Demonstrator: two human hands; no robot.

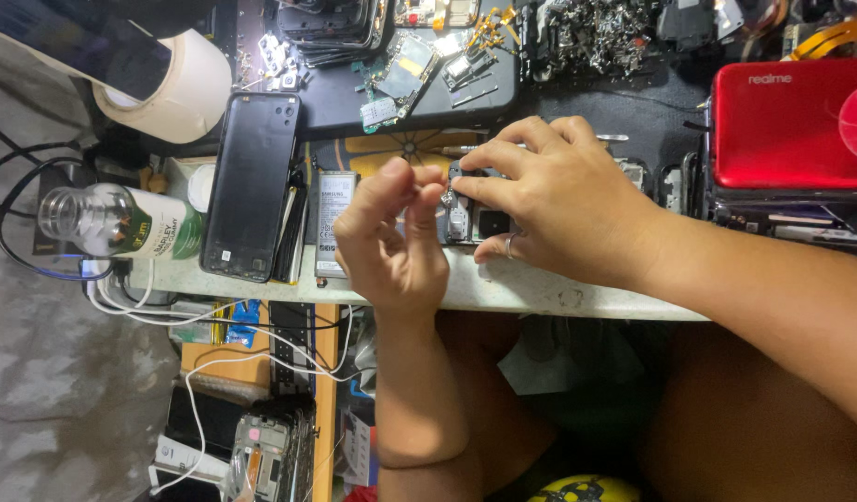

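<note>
I see my left hand (391,244) pinching a small bright metal part (446,196) at its fingertips. My right hand (549,200) presses curled fingers on the dark opened phone chassis (470,221) lying on the pale, worn table (531,296), beside a flat grey battery (332,223).

My hands (447,200) work in a tight gap on the desk (503,288). A battery (332,223) and black phone (253,186) crowd the left, a red box (791,125) blocks the right, and a parts tray (419,74) closes off the far side. Only the near desk edge stays free.
</note>
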